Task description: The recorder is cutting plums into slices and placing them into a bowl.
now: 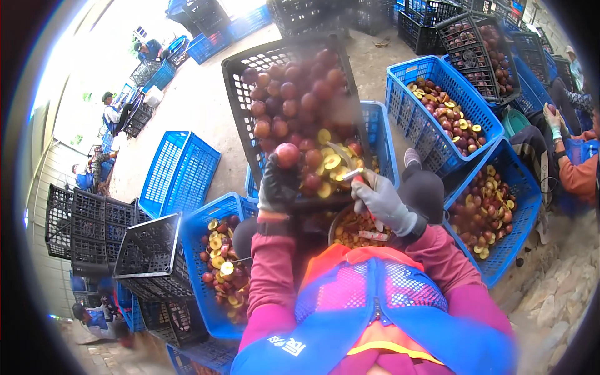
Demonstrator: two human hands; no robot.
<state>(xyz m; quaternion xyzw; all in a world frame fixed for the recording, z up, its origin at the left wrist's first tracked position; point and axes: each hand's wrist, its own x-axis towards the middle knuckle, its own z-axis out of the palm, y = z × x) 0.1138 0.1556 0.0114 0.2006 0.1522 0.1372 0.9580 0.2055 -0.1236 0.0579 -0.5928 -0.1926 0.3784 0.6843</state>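
My left hand (279, 184), in a dark-palmed glove, is closed on a whole reddish plum (287, 155). In a pale grey glove, my right hand (386, 203) grips a knife with a curved blade (339, 152) and a partly hidden handle. The blade points up and left, apart from the held plum. Before both hands a black crate (236, 94) tilts toward me, with whole plums (290, 90) in it and cut yellow-fleshed halves (331, 161) near its lower edge. Between my knees is a round bowl (332, 230) of orange-yellow pieces.
Blue crates of cut plums stand at my left (190, 275), at the right (525, 219) and farther back right (400, 94). An upright blue crate (178, 175) and stacked black crates (150, 250) are on the left. A co-worker's gloved hand (553, 122) shows at far right; other people sit along the left.
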